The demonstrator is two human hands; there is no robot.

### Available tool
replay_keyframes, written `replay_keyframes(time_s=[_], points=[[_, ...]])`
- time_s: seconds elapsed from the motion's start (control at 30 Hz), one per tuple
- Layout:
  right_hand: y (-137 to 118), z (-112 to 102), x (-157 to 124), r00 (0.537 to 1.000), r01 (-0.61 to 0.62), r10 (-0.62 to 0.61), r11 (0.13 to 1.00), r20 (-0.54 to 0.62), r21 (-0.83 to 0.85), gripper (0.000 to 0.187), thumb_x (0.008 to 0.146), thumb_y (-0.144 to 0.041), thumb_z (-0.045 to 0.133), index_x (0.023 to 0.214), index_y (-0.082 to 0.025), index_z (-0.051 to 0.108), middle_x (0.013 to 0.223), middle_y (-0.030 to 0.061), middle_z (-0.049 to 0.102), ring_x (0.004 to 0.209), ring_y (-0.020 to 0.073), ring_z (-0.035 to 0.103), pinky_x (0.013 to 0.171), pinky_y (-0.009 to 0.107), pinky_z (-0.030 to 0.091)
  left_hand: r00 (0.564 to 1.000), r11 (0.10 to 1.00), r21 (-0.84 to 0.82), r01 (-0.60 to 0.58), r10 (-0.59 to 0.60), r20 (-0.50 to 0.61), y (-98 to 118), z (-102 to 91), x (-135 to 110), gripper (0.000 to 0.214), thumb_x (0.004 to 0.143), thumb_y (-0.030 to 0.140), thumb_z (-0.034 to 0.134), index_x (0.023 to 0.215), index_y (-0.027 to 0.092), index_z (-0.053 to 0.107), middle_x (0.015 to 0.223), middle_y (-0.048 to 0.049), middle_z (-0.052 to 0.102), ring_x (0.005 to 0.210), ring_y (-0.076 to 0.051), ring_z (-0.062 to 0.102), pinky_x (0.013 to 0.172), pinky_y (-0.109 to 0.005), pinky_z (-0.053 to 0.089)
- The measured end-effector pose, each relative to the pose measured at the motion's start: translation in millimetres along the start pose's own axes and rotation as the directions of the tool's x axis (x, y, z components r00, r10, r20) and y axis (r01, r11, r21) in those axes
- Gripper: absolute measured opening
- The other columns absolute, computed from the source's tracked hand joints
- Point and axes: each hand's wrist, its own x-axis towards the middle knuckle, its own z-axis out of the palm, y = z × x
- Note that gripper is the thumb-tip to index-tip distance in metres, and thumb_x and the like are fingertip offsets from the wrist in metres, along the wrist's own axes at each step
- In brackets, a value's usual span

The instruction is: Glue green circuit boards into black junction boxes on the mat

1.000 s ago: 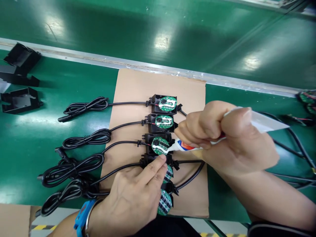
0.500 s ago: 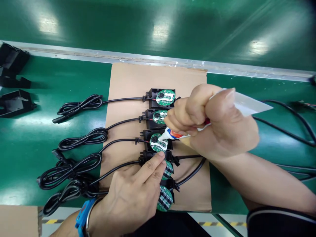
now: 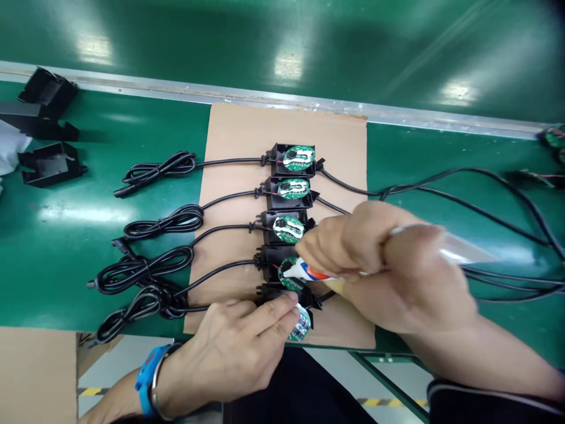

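My right hand (image 3: 397, 265) is wrapped round a glue tube (image 3: 314, 272), white with blue and orange print. Its nozzle points down-left onto the fourth round green circuit board (image 3: 285, 281) from the back, touching or just above it. My left hand (image 3: 247, 344) lies palm down with fingers stretched out, fingertips between that board and the nearest circuit board (image 3: 301, 325); nothing is gripped in it. Looped white paste covers part of the third circuit board (image 3: 289, 229), and also the second (image 3: 293, 189) and the farthest one (image 3: 299, 158). Each board rests on a black plastic housing (image 3: 276, 259).
The housings stand in a column on a cardboard sheet (image 3: 233, 132). Bundled black cables (image 3: 163, 221) lie to the left, and loose cables (image 3: 441, 188) run right. Open black boxes (image 3: 53, 165) sit at the far left of the green table (image 3: 110, 123). A metal strip (image 3: 145, 94) crosses behind.
The tube's nozzle has gone from the third board to the fourth, nearer me. My left hand has shifted one board nearer along the row. The view has shifted too.
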Motion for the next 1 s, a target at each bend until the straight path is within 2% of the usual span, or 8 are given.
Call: replay_keyframes(time_s=[0.1,0.2,0.33,0.47,0.67,0.87,1.0], points=[[13,3,-3,0.995,0.052,-0.052,0.999,0.083,0.001,0.051,0.093,-0.052,0.056,0.058,-0.020,0.038,0.052,-0.0046,0.024,0.046,0.0095,0.027,0.046,0.029,0.024,1.000,1.000,0.022,-0.007,0.007,0.026,2,3.0,-3,0.033,0.094,0.015,0.053,0.124,0.015,0.065,0.137,-0.0023,0.063,0.080,-0.014,0.073,0.064,-0.028,0.063],[16,1,-7,0.987,0.127,-0.123,0.991,0.107,-0.032,0.045,0.096,-0.046,0.053,0.060,-0.021,0.041,0.054,-0.0039,0.026,0.047,0.0108,0.029,0.046,0.030,0.025,1.000,0.999,0.034,-0.002,0.001,0.011,3,4.3,-4,0.032,0.094,0.014,0.051,0.123,0.015,0.066,0.135,-0.0028,0.065,0.077,-0.013,0.072,0.064,-0.028,0.063],[11,-5,-12,0.988,0.132,-0.125,0.988,0.086,-0.080,0.045,0.096,-0.047,0.053,0.061,-0.021,0.043,0.055,-0.0035,0.026,0.047,0.0113,0.029,0.046,0.030,0.024,1.000,0.999,0.041,0.001,0.000,-0.006,3,6.4,-6,0.035,0.094,0.014,0.050,0.126,0.015,0.065,0.137,-0.0036,0.063,0.076,-0.012,0.071,0.067,-0.029,0.063],[8,-9,-18,0.990,0.116,-0.108,0.989,0.087,-0.097,0.046,0.096,-0.048,0.053,0.061,-0.021,0.042,0.053,-0.0038,0.025,0.047,0.0108,0.027,0.046,0.030,0.024,1.000,0.999,0.045,0.006,-0.006,-0.001,4,9.6,-7,0.035,0.094,0.013,0.050,0.127,0.016,0.064,0.140,-0.0041,0.061,0.076,-0.014,0.071,0.062,-0.030,0.062],[7,-13,-25,0.993,0.119,-0.119,0.984,0.008,-0.130,0.047,0.095,-0.048,0.055,0.060,-0.020,0.041,0.052,-0.0041,0.024,0.046,0.0099,0.026,0.046,0.029,0.023,1.000,0.999,0.050,0.009,-0.009,-0.007,5,12.6,-4,0.034,0.095,0.014,0.050,0.125,0.015,0.065,0.139,-0.0047,0.062,0.075,-0.014,0.071,0.058,-0.030,0.060],[10,-19,-19,0.989,0.144,-0.146,0.988,-0.032,-0.060,0.048,0.095,-0.049,0.056,0.059,-0.020,0.042,0.052,-0.0046,0.023,0.045,0.0088,0.022,0.045,0.029,0.019,1.000,0.999,0.046,0.023,-0.023,-0.008,6,12.3,-4,0.033,0.094,0.014,0.053,0.124,0.015,0.065,0.140,-0.0042,0.061,0.076,-0.015,0.071,0.059,-0.030,0.060],[11,-19,-12,0.990,0.141,-0.141,0.989,0.010,-0.034,0.049,0.093,-0.050,0.059,0.058,-0.020,0.042,0.052,-0.0045,0.025,0.045,0.0094,0.024,0.046,0.030,0.022,0.999,0.999,0.031,0.016,-0.015,-0.035,6,12.0,-3,0.031,0.093,0.013,0.054,0.122,0.013,0.066,0.138,-0.0052,0.063,0.077,-0.016,0.072,0.059,-0.031,0.060]])
